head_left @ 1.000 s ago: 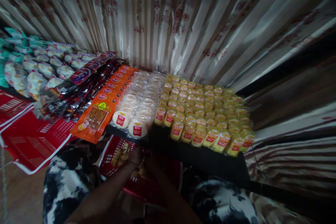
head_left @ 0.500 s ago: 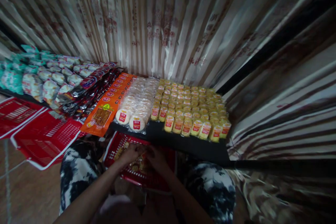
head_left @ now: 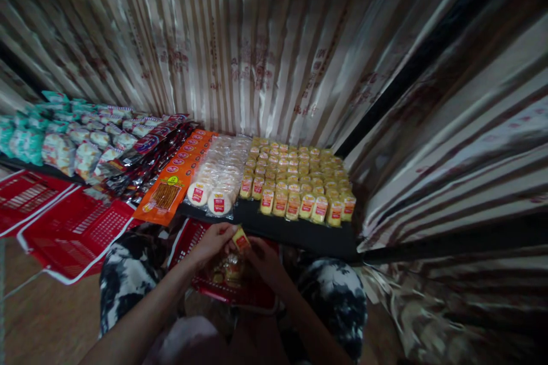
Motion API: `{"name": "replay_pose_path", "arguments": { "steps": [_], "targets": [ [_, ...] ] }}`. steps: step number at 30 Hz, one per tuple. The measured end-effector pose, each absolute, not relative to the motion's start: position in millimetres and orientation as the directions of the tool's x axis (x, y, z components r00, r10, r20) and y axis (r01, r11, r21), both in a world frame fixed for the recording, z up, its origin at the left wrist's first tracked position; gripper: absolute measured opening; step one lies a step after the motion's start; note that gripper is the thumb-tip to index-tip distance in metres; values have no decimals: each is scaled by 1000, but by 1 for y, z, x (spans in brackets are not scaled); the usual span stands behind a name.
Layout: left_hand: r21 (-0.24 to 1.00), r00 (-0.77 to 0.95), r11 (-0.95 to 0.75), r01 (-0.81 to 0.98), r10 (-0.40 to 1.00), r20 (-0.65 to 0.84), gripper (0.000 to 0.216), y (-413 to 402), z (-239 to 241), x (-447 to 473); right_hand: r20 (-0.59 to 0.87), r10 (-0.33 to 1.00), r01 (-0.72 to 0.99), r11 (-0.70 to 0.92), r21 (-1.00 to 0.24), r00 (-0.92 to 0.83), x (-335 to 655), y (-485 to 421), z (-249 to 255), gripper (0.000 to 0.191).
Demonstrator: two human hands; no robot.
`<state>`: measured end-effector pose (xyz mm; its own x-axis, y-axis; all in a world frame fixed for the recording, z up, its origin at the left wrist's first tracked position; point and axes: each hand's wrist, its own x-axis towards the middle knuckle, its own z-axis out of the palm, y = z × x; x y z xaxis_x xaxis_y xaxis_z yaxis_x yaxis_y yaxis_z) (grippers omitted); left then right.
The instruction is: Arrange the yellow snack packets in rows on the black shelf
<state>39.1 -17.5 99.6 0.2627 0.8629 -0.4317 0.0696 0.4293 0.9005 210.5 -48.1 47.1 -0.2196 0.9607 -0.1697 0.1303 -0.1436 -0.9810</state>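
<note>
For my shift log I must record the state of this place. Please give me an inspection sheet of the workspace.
Surface: black display shelf, front strip bare.
Job's things: small yellow snack packet with red label, held between both hands above the red plastic basket.
Clutter: rows of yellow packets, round white cakes in clear wrap, orange flat packets, dark foil packets, green and white bags; more red baskets at left.
Hands: left hand and right hand both pinch the packet.
Cables: nothing seen.
Surroundings: striped shiny curtain; wooden floor.

Snack packet [head_left: 241, 239] sits between both hands, above the basket [head_left: 240, 288] on the lap; before them the shelf [head_left: 299, 234] carries packet rows, a curtain [head_left: 257, 57] behind.
</note>
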Motion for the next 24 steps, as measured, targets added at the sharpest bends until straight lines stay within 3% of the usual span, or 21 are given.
{"name": "replay_pose_path", "arguments": {
  "steps": [3,6,9,11,14,17,20,24],
  "targets": [
    [876,242,464,-128,871,-427,43,-20,104,43,-236,967,-36,-241,-970,-101,215,-49,54,48],
    [837,184,452,-309,892,-413,44,-27,101,47,-232,972,-122,-229,-966,16,220,-46,65,57],
    [844,181,427,-324,904,-388,49,-36,97,50,-169,985,-105,-165,-981,33,223,-40,76,55],
    [883,208,410,-228,906,-367,48,-40,96,52,-138,990,-84,-135,-987,25,225,-34,83,52],
    [958,136,249,143,954,-269,39,-40,99,54,-89,994,48,-92,-995,60,228,-24,92,45],
    [859,50,-14,511,999,-14,33,-35,108,59,54,996,314,28,-949,73,232,-11,102,36],
    [798,53,-107,594,994,94,40,-22,113,68,162,986,478,156,-864,-28,231,2,114,33],
    [790,72,-112,602,994,87,39,0,106,81,242,959,525,283,-803,-147,223,13,122,31]
  ]
}}
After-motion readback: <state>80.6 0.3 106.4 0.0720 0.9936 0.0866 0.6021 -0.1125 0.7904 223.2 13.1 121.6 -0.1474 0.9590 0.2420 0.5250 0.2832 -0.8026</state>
